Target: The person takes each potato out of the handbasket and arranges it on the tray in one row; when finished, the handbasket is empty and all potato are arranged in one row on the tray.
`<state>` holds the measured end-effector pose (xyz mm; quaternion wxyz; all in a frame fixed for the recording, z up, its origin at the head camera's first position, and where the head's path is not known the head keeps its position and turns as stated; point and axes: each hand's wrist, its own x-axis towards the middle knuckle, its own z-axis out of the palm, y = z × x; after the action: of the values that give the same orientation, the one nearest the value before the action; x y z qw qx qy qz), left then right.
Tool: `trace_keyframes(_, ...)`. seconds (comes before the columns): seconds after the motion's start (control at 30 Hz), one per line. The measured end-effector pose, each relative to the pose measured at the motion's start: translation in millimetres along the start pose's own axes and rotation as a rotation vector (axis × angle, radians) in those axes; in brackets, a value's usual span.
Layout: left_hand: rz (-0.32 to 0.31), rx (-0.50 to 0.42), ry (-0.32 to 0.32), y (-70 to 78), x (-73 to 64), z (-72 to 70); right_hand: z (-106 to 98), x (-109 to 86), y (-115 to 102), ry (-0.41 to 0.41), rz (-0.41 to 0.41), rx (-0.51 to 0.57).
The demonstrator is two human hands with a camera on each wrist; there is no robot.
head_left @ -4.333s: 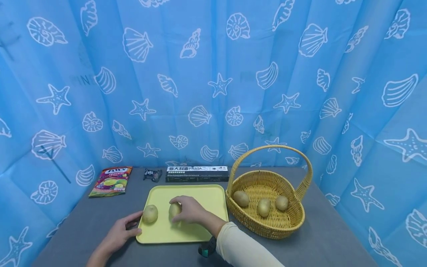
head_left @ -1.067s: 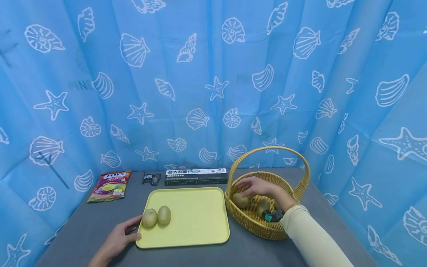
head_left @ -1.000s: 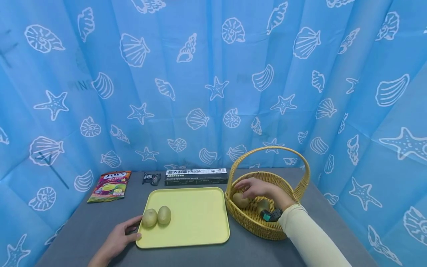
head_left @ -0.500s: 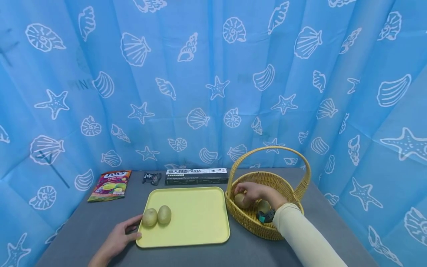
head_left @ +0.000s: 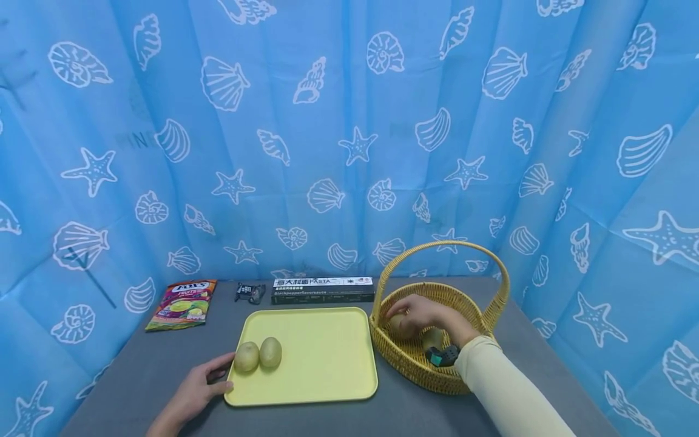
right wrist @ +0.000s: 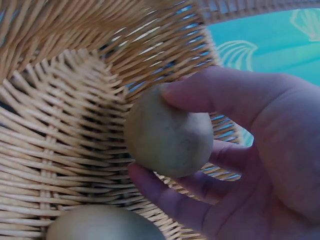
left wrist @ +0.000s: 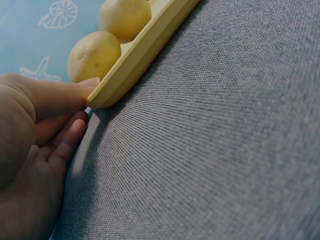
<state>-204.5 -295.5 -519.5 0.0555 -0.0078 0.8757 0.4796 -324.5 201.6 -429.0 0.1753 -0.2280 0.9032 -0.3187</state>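
Note:
Inside the wicker basket [head_left: 420,373], my right hand [head_left: 423,314] grips a round potato [right wrist: 167,132] between thumb and fingers. A second potato [right wrist: 105,225] lies beside it in the basket, partly covered by the wrist device in the head view. My left hand [head_left: 193,388] holds the left edge of the yellow tray [head_left: 322,358]; in the left wrist view the thumb [left wrist: 62,96] lies at the rim and the other fingers are beside and below it. Two potatoes, one round [head_left: 247,357] and one oval [head_left: 270,352], sit side by side on the tray's left part.
A black pasta box [head_left: 322,291] lies behind the tray. Left of it are a small black packet [head_left: 250,292] and a colourful candy bag [head_left: 182,304]. The basket's tall handle [head_left: 442,244] arches over the right hand. A blue shell-print curtain [head_left: 349,152] hangs behind the grey table.
The oval potato moved left beside the round one on the tray. My right hand went from the tray into the basket and took hold of a potato. My left hand stays at the tray.

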Motion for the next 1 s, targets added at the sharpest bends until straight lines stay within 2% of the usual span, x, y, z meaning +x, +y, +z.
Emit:
trace_keyframes(0.2, 0.0, 0.003, 0.004, -0.2, 0.6, 0.3, -10.9, -13.6, -3.7, 0.066, -0.092, 0.14)
trace_keyframes(0.3, -0.009, -0.004, 0.003, -0.5, 1.1, 0.6, -13.9, -21.7, -5.8, 0.087, -0.14, 0.155)
trace_keyframes(0.43, -0.021, -0.004, -0.001, -0.7, 1.6, 0.6, -14.5, -34.8, -10.8, 0.117, -0.174, 0.112)
trace_keyframes(0.57, -0.015, -0.007, -0.001, -0.8, 1.2, 0.4, -11.3, -47.8, -19.2, 0.146, -0.186, 0.108)
trace_keyframes(0.77, -0.013, -0.008, -0.008, 0.3, 0.1, 0.1, -1.1, -65.1, -41.0, 0.18, -0.184, 0.206)
trace_keyframes(1.0, -0.02, -0.02, -0.012, 0.1, 0.3, -0.2, 14.4, -65.9, -67.2, 0.195, -0.291, 0.202)
